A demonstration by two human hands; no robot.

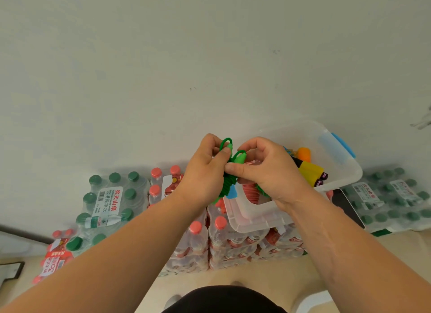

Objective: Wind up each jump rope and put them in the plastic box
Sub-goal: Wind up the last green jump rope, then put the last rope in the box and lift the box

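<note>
While the green jump rope (229, 184) sits bunched between both hands, the left hand (205, 172) grips the coiled bundle, fingers curled round it and thumb pressed on the upper handle tip. That looks like a hold to stop the wraps from springing loose. The right hand (268, 170) pinches the rope just beside the left thumb, thumb and fingertips closed on the lower handle end, probably tucking or tightening the last turn. Two small cord loops stick up above the knuckles of both hands, so the handles lie side by side inside the winding. The rope is held in the air, touching nothing but the hands, right at the near corner of the plastic box (300, 135). The box lies under and beyond the right hand, so the drop should be short. Already in the box, past the right wrist, are a rope with yellow handles (310, 171) and an orange handle (304, 154); something red shows below the right palm, too hidden to say more. The box rests on shrink-wrapped packs of red-capped bottles (198, 242) below both forearms. Green-capped bottle packs (109, 196) sit off to the left of the left arm. My guess: winding nearly done, placing not yet started. The risk is the coil unwinding on release.
</note>
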